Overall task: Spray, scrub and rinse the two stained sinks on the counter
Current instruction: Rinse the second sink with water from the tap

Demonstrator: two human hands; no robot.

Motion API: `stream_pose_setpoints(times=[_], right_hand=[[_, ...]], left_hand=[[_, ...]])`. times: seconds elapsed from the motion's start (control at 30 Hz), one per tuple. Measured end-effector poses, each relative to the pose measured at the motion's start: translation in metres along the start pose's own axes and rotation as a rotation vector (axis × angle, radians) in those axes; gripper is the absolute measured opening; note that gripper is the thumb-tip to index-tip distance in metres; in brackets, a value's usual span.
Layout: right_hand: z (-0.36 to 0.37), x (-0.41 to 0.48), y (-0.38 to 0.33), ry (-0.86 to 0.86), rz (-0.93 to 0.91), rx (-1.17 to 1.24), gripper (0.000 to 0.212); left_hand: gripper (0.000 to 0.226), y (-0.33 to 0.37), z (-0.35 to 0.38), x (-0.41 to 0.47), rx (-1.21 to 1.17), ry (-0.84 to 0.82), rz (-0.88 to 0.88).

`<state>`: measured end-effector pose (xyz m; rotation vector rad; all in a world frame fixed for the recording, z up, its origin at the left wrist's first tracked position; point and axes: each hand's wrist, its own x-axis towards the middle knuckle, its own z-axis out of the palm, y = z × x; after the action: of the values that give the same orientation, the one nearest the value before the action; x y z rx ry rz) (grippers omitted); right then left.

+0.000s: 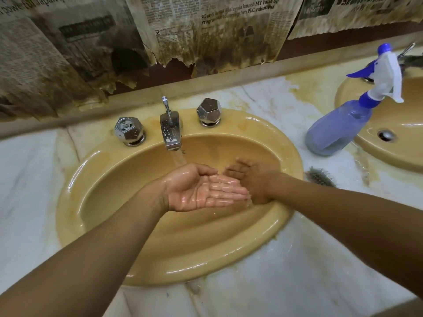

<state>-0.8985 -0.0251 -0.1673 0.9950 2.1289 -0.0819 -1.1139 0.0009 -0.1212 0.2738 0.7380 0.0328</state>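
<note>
- The step in hand looks like the rinse of the near sink (pixel 68 202): water runs from the tap (pixel 170 131) into the bowl, and both hands are low inside it.
- The left hand (pixel 201 191) lies palm up under the stream, wet, its fingers (pixel 229 191) pressed together and slightly cupped, holding nothing.
- The right hand (pixel 254 179) sits just beside it, touching or nearly so. Its fingers seem straight and close together, but blur hides the detail.
- To rinse well, keep the left fingers closed so the scoop holds water, then throw it up the bowl's walls and over the rim, where the stream cannot reach.
- Yellow marks show on the ledge around the two knobs (pixel 208 113); that area probably needs water carried to it.
- The brush (pixel 319 178) lies on the counter (pixel 297 282) just right of this sink, and the spray bottle (pixel 336 129) stands between it and the second sink (pixel 393 156), both near enough for the right hand.
- Stained newspaper (pixel 206 30) hangs on the wall behind, so splash gently.
</note>
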Motion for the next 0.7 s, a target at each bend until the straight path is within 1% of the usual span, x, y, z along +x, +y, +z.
stream_pose_setpoints(times=[0.07, 0.1, 0.13, 0.17, 0.2, 0.23, 0.3, 0.33, 0.37, 0.43, 0.47, 0.5, 0.53, 0.57, 0.63, 0.7], right_hand=[[0.003, 0.017, -0.026, -0.086, -0.028, 0.214, 0.078], [0.006, 0.019, -0.041, -0.204, -0.08, 0.385, 0.079], [0.006, 0.017, -0.052, -0.362, -0.148, 0.549, 0.083], [0.005, 0.008, -0.056, -0.497, -0.202, 0.663, 0.087], [0.004, -0.002, -0.048, -0.551, -0.219, 0.674, 0.088], [0.005, -0.01, -0.034, -0.519, -0.187, 0.617, 0.087], [0.007, -0.024, -0.006, -0.295, 0.008, 0.354, 0.08], [0.004, -0.031, -0.002, -0.261, 0.085, 0.295, 0.08], [0.006, -0.026, -0.007, -0.29, 0.084, 0.308, 0.084], [0.006, -0.019, -0.042, -0.44, -0.073, 0.558, 0.095], [0.011, -0.011, -0.059, -0.478, -0.145, 0.632, 0.099], [0.017, -0.005, -0.068, -0.447, -0.175, 0.666, 0.102], [0.018, -0.005, -0.063, -0.402, -0.154, 0.657, 0.105], [0.015, -0.01, -0.054, -0.376, -0.101, 0.606, 0.103], [0.007, -0.02, -0.033, -0.335, -0.009, 0.43, 0.084], [-0.004, -0.029, -0.018, -0.335, 0.049, 0.38, 0.071]], left_hand=[[0.053, 0.008, -0.018, -0.011, 0.018, 0.128, 0.08], [0.053, 0.014, -0.029, -0.018, 0.001, 0.187, 0.139], [0.054, 0.02, -0.038, -0.025, -0.037, 0.229, 0.192], [0.054, 0.025, -0.045, -0.03, -0.077, 0.26, 0.232], [0.053, 0.03, -0.05, -0.033, -0.111, 0.28, 0.256], [0.052, 0.033, -0.053, -0.035, -0.126, 0.292, 0.265], [0.052, 0.034, -0.052, -0.032, -0.109, 0.283, 0.226], [0.052, 0.033, -0.049, -0.03, -0.086, 0.256, 0.189], [0.051, 0.033, -0.046, -0.029, -0.062, 0.227, 0.159], [0.048, 0.032, -0.041, -0.027, -0.02, 0.19, 0.13], [0.047, 0.034, -0.039, -0.028, -0.012, 0.19, 0.129], [0.047, 0.036, -0.039, -0.029, -0.009, 0.202, 0.134], [0.048, 0.039, -0.041, -0.03, -0.01, 0.221, 0.136], [0.049, 0.042, -0.044, -0.031, -0.007, 0.236, 0.136], [0.053, 0.048, -0.048, -0.032, -0.018, 0.239, 0.13], [0.054, 0.047, -0.039, -0.029, -0.085, 0.161, 0.129]])
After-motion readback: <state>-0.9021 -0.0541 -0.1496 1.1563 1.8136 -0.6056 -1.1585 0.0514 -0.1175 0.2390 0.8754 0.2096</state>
